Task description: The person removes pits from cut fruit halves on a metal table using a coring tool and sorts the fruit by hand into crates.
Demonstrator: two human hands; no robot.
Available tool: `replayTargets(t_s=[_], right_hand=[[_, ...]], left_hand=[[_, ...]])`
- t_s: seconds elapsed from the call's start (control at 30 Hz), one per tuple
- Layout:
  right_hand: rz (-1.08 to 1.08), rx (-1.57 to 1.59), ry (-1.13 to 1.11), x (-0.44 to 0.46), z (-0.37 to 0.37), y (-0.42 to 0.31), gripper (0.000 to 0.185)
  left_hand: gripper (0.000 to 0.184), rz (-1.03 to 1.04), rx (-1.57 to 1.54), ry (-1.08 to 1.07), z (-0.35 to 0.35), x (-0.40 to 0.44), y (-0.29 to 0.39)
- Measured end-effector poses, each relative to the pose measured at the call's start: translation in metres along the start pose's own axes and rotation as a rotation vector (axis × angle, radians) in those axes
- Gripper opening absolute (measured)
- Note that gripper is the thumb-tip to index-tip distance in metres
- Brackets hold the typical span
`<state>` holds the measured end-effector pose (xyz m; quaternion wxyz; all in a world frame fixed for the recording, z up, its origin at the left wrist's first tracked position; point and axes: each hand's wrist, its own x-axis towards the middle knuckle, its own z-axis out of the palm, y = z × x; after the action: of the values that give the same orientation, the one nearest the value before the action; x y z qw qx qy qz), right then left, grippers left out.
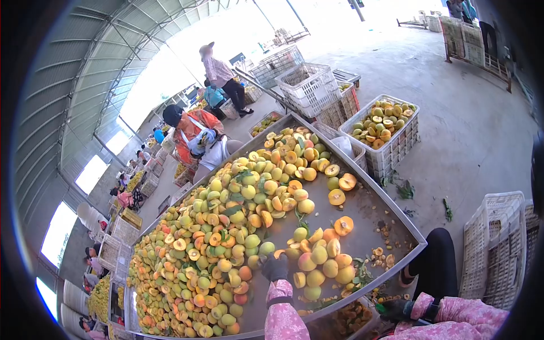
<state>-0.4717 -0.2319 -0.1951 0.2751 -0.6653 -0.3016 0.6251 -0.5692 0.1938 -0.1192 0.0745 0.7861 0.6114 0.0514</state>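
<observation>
The worker's left hand (276, 267), in a dark glove, is over the metal bench (371, 208), between a big heap of fruit (209, 249) and a smaller cluster of fruit (323, 260); from here I can't tell whether its fingers pinch anything. The right hand (396, 310), gloved too, is low beside the bench, near a small green object (381, 309); its grip I can't make out. Beyond stand a full white crate (392, 160) and 1 person in orange (195, 136).
</observation>
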Motion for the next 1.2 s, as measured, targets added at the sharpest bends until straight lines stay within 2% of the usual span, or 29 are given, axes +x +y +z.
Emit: replayTargets(t_s=[0.07, 0.1, 0.13, 0.2, 0.23, 0.27, 0.3, 0.33, 0.37, 0.47, 0.5, 0.57, 0.6, 0.67, 0.73, 0.77, 0.8, 0.87, 0.9, 0.93, 1.0, 1.07, 1.13, 1.17, 1.2], right_hand=[[-0.008, 0.195, 0.043, -0.006, 0.001, -0.005, 0.03], [-0.008, 0.196, 0.036, -0.004, 0.002, -0.004, 0.03], [-0.016, 0.105, 0.006, 0.001, 0.002, -0.003, 0.03], [-0.028, 0.01, -0.026, 0.006, 0.001, -0.002, 0.029], [-0.135, -0.153, 0.005, 0.006, 0.0, -0.001, 0.028], [-0.244, -0.314, 0.037, 0.006, -0.001, 0.0, 0.028], [-0.251, -0.319, 0.033, 0.005, 0.0, 0.001, 0.028], [-0.287, -0.182, -0.019, 0.004, 0.0, 0.003, 0.027], [-0.32, -0.045, -0.075, 0.002, 0.001, 0.001, 0.026], [-0.395, 0.113, -0.191, -0.01, -0.001, -0.022, 0.032], [-0.393, 0.107, -0.196, -0.012, -0.001, -0.03, 0.032], [-0.377, 0.454, -0.305, -0.016, -0.009, -0.047, 0.029], [-0.385, 0.448, -0.269, -0.027, -0.013, -0.062, 0.029], [-0.569, 0.192, -0.128, -0.049, -0.012, -0.094, 0.027], [-0.545, 0.15, -0.082, -0.051, -0.012, -0.1, 0.027], [-0.513, 0.109, -0.077, -0.048, -0.011, -0.098, 0.027], [-0.519, 0.111, -0.054, -0.046, -0.011, -0.094, 0.027], [-0.384, 0.107, -0.121, -0.04, -0.01, -0.083, 0.026], [-0.413, 0.084, -0.13, -0.036, -0.009, -0.078, 0.027], [-0.415, 0.087, -0.121, -0.042, -0.007, -0.081, 0.027], [-0.462, 0.136, -0.092, -0.054, 0.002, -0.099, 0.031], [-0.416, 0.083, -0.037, -0.037, 0.009, -0.107, 0.037], [-0.994, -0.122, 0.388, -0.011, 0.025, -0.106, 0.038], [-0.995, -0.122, 0.397, -0.01, 0.025, -0.11, 0.038], [-0.824, 0.063, 0.225, -0.009, 0.023, -0.113, 0.04]], left_hand=[[0.05, 0.316, -0.136, 0.429, 0.01, -0.01, -0.01], [0.037, 0.316, -0.322, 0.378, 0.015, -0.015, -0.015], [0.037, 0.311, -0.316, 0.381, 0.0, -0.024, -0.011], [0.032, 0.228, -0.697, 0.264, -0.02, -0.037, -0.005], [0.03, 0.226, -0.739, 0.369, -0.026, -0.039, -0.006], [0.03, 0.222, -0.738, 0.376, -0.045, -0.049, -0.007], [0.031, 0.139, -1.296, 0.092, -0.065, -0.061, -0.011], [0.031, 0.039, -1.831, -0.23, -0.081, -0.072, -0.015], [0.04, 0.364, -1.319, 0.075, -0.082, -0.088, -0.02], [0.039, 0.023, -2.05, -0.347, -0.091, -0.132, -0.048], [0.039, -0.037, -2.144, -0.401, -0.087, -0.148, -0.058], [0.039, -0.113, -2.293, -0.486, -0.074, -0.179, -0.072], [0.04, -0.142, -2.362, -0.531, -0.066, -0.191, -0.075], [0.04, -0.198, -2.47, -0.608, -0.049, -0.212, -0.076], [0.041, -0.267, -2.534, -0.661, -0.035, -0.221, -0.075], [0.04, -0.067, -2.401, -0.703, -0.061, -0.243, -0.053], [0.04, -0.05, -2.398, -0.729, -0.048, -0.239, -0.06], [0.04, -0.653, -2.903, -1.473, 0.006, -0.231, -0.099], [0.039, -0.168, -2.574, -1.146, 0.028, -0.235, -0.103], [0.039, -0.163, -2.569, -1.158, 0.014, -0.248, -0.091], [0.035, -0.228, -1.789, -0.418, -0.042, -0.284, -0.055], [0.036, -0.072, -1.545, -0.218, -0.05, -0.295, -0.012], [0.036, 0.05, -1.45, -0.128, -0.047, -0.3, 0.016], [0.036, 0.082, -1.425, -0.099, -0.045, -0.303, 0.023], [0.037, 0.092, -1.417, -0.081, -0.044, -0.304, 0.022]])
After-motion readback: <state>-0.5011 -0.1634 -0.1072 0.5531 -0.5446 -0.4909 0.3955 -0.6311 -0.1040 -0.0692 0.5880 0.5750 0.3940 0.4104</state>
